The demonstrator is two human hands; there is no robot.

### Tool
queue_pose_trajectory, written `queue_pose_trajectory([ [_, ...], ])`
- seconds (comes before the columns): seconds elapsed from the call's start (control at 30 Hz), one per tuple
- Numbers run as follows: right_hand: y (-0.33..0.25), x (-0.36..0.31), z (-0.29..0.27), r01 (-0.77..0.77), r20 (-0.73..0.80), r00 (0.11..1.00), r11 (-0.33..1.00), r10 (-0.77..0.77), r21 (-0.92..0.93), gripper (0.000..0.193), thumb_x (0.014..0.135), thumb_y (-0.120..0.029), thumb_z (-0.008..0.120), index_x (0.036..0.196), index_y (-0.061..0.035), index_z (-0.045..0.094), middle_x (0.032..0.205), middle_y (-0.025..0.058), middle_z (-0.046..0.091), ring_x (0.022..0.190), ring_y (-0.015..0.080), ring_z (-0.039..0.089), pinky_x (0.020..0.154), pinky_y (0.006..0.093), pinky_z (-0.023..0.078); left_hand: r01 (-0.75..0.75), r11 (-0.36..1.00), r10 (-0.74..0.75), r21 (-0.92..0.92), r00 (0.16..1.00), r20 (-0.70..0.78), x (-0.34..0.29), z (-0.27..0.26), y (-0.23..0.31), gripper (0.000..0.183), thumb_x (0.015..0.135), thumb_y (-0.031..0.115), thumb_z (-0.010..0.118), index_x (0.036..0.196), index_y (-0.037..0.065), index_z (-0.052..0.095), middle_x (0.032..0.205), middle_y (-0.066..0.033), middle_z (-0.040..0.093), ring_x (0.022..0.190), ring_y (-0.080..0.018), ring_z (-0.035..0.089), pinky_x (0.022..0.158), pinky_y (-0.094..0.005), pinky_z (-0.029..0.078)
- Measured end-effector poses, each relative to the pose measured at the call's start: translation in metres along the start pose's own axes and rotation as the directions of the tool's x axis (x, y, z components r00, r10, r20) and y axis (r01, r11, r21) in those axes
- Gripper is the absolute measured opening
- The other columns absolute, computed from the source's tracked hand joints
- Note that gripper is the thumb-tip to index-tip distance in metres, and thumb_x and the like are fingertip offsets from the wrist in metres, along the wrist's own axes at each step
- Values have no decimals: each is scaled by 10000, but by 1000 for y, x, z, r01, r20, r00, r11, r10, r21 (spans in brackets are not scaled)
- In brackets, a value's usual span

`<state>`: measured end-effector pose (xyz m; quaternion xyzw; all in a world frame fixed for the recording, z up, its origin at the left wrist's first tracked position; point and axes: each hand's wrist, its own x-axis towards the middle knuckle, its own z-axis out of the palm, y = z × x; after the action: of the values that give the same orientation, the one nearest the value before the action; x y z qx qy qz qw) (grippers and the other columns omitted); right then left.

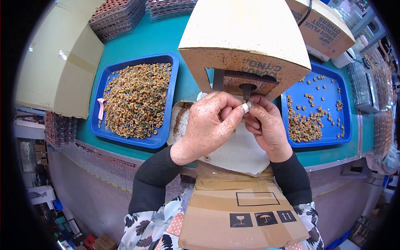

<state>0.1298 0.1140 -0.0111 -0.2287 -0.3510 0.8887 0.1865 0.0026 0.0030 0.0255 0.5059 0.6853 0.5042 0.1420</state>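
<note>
My left hand (214, 118) and my right hand (266, 125) meet in front of the cardboard box opening. Their thumbs and forefingers pinch together on a small ring coil (245, 101), mostly hidden by the fingertips. It sits right at the lower end of a dark tapered spindle (247, 89) that points down out of the box (250, 33). White tape wraps a fingertip where the hands meet. Brown dust speckles both hands. Below them lies a white sheet (246, 152) dusted with brown powder.
At left, a blue tray (176, 79) is heaped with small tan wire-wound rings and holds a pink slip (101, 109). Another blue tray (348, 121) at right has fewer rings. A cardboard flap (246, 216) covers my lap. Stacked plastic trays (116, 18) stand behind on the green table (135, 41).
</note>
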Motion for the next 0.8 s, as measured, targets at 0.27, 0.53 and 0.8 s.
queue_pose_trajectory([
  [0.27,-1,-1,-1,-1,15,1000,999,2,-43,137,876,-101,626,988,-48,566,717,-45,472,541,20,344,441,171,238,-9,1000,9,12,1000,-1,-6,2,-4,134,768,111,717,796,27,616,612,-39,479,550,-155,468,507,-296,400],
  [0.53,6,-1,-4,-74,70,995,987,65,140,121,904,-108,589,1010,-60,558,850,13,559,661,72,458,542,204,358,253,893,-246,-372,967,67,-10,8,-20,145,790,126,698,839,29,602,661,11,502,560,-91,446,494,-259,380],
  [0.8,7,0,-2,-91,36,996,978,86,189,308,966,-225,496,1180,-7,535,1108,122,614,980,189,588,826,315,490,505,399,-206,-765,862,463,-10,4,-24,188,838,130,631,972,1,605,838,-18,608,663,-109,560,523,-185,394],
])
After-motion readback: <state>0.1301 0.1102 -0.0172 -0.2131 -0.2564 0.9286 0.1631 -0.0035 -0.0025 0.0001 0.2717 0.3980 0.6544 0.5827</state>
